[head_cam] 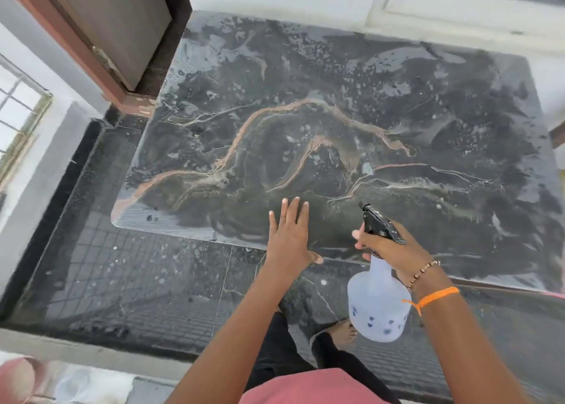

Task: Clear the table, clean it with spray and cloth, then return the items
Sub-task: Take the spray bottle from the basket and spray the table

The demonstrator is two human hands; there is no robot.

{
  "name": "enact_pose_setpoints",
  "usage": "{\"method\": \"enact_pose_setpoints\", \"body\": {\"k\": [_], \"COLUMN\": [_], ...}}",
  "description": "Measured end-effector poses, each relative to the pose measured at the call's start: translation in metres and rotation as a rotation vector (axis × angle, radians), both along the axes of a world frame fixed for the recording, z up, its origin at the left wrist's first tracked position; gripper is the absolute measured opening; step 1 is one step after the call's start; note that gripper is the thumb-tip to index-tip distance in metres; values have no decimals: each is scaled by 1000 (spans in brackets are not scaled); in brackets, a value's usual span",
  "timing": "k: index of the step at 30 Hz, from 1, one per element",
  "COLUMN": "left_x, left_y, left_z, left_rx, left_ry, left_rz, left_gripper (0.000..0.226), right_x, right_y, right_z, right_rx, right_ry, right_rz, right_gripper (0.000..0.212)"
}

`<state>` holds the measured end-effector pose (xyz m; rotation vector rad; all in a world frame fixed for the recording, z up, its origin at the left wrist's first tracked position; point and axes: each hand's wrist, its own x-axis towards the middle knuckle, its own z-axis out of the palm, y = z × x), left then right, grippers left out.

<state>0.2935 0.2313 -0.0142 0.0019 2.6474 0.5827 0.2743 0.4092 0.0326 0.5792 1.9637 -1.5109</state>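
Table [321,122]: a dark marble-patterned top with tan and white veins is seen from above, filling the middle of the view; its near edge runs just beyond the hands, and its rounded near-left corner lies at the left.
Table surface: wet patches and scattered droplets are spread over the far and right parts; no items are seen standing on it.
Spray bottle [379,305]: a translucent white body with small blue marks is held tilted just off the near edge of the table, the black trigger head [380,223] being aimed out over the top.
Right hand [388,247]: the fingers are curled round the bottle's neck beneath the trigger head; a beaded bracelet [423,273] and an orange thread [434,298] are worn at the wrist.
Left hand [289,238]: the fingers are straight and spread, palm down, over the near edge of the table; whether the surface is actually touched cannot be told.
Floor [122,281]: dark glossy tiles are seen beneath and to the left of the table, with a bare foot [339,331] below the bottle.
Surroundings: a brown door [116,21] stands at the far left, and a white window frame [458,2] lies beyond the table's far edge.
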Motion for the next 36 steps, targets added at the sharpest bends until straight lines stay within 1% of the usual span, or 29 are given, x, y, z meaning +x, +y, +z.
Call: {"method": "enact_pose_setpoints", "body": {"k": [3,6,8,10,14,17,19,22,25,28,31,36], "left_x": [-3,0,3,6,10,5,-1,-12,-18,-19,-21,-33], "left_y": [44,95,124,142,182,215,246,277,293,298,310,351], "left_z": [2,2,1,-2,-3,-2,-1,0,-2,-1,3,-1], "left_rx": [8,-8,-43,-63,-57,-46,-42,-43,-64,-91,-136,-69], "left_ry": [7,-3,-15,-21,-29,-3,11,-11,10,15,15,56], "left_rz": [-145,-276,-318,-313,-353,-411,-455,-442,-378,-331,-334,-424], "left_gripper": [108,106,103,100,96,95,97,97,89,86,89,96], "right_x": [9,15,18,21,37,51,55,55,61,68,63,28], "right_y": [30,63,89,112,176,219,245,262,282,305,321,339], "right_z": [0,-8,-13,-12,-6,-10,-18,-32,-33,-20,0,10], "right_rx": [-11,151,221,201,127,100,135,191,189,135,89,240], "right_ry": [30,108,107,73,105,121,110,77,64,130,182,182], "right_rz": [-111,-262,-281,-267,-217,-277,-361,-391,-363,-386,-408,-383], "right_gripper": [14,24,30,32,20,20,22,28,27,27,32,44]}}
